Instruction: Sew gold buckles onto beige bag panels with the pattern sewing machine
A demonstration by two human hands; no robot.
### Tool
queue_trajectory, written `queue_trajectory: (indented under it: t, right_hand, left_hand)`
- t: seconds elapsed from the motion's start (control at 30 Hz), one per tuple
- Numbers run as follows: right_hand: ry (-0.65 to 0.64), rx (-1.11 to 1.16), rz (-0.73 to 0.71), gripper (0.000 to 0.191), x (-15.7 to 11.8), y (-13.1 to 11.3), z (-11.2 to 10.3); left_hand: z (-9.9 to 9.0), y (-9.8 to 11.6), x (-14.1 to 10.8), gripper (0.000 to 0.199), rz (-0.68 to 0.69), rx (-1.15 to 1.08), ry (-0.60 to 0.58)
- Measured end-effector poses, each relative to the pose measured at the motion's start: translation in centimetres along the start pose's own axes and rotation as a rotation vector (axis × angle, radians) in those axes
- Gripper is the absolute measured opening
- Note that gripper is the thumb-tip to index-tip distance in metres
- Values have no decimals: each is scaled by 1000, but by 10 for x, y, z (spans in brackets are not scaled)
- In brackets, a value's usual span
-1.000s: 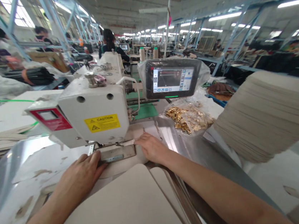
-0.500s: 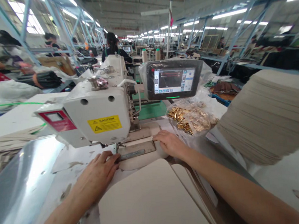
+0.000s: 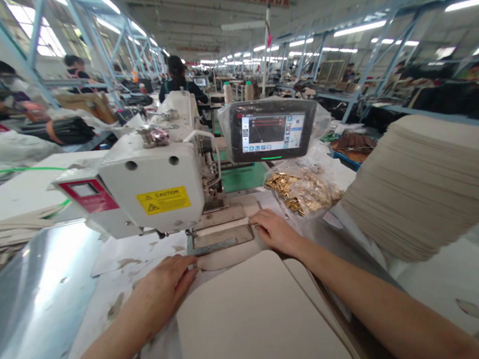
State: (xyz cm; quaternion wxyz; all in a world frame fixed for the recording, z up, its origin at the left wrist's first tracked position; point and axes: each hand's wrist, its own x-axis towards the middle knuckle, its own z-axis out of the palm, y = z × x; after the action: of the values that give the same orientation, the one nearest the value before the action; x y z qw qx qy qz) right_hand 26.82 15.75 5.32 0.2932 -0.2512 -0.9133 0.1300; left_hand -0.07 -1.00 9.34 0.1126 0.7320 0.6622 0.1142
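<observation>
A beige panel (image 3: pixel 225 257) lies under the metal clamp frame (image 3: pixel 223 244) of a sewing machine (image 3: pixel 159 177). At its left end, just below the frame's corner, my left hand (image 3: pixel 168 288) is closed, fingertips and thumb pinching the panel's edge. My right hand (image 3: pixel 275 232) is at the frame's right end, fingers bent and together on the panel's edge there; the thumb is mostly hidden. Nearer to me, between my forearms, lies a stack of beige panels (image 3: pixel 260 321) with rounded corners.
Right of the machine stands a screen (image 3: pixel 273 132), with a bag of gold-coloured metal pieces (image 3: pixel 303 188) below it. A tall pile of beige pieces (image 3: pixel 430 186) is at the right. A shiny metal surface (image 3: pixel 33 306) lies left. A person (image 3: pixel 178 80) sits beyond the machine.
My left hand has moved off the clamp frame's left corner, down to the panel's edge. My right hand stays by the right end. The view has shifted slightly.
</observation>
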Motion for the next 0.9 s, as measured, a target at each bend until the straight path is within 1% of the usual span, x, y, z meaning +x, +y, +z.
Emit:
queue_trajectory:
  t: [0.13, 0.23, 0.33, 0.47, 0.53, 0.63, 0.7, 0.77, 0.8, 0.87, 0.9]
  right_hand:
    - [-1, 2, 78, 27, 1, 0, -1]
    - [-23, -113, 158, 18, 2, -2, -6]
    - [-111, -208, 273, 11, 6, -5, -13]
    - [-273, -218, 529, 15, 20, -19, -22]
    - [-345, -260, 626, 17, 29, -28, -26]
    - [-387, -300, 661, 21, 36, -33, -31]
    - [-417, -250, 656, 20, 36, -26, -38]
    - [-392, -212, 656, 18, 33, -13, -48]
    - [-341, -199, 656, 18, 31, -5, -56]
    - [-175, -129, 644, 15, 24, 8, -74]
    - [-89, -44, 638, 13, 20, 14, -84]
  left_hand:
    - [0, 4, -11, 41, -21, -71, -27]
    - [2, 5, -18, 41, -22, -106, -61]
    - [3, 5, -22, 40, -20, -125, -59]
    - [3, 6, -25, 37, -9, -147, -66]
    - [2, 7, -25, 36, 4, -154, -60]
    - [1, 8, -25, 36, 14, -165, -44]
    - [3, 6, -25, 36, 11, -167, -43]
    - [8, 2, -26, 37, 17, -173, -21]
    - [12, -1, -26, 37, 27, -179, -1]
    - [19, -8, -25, 38, 52, -191, 50]
    - [22, -12, -25, 38, 62, -192, 70]
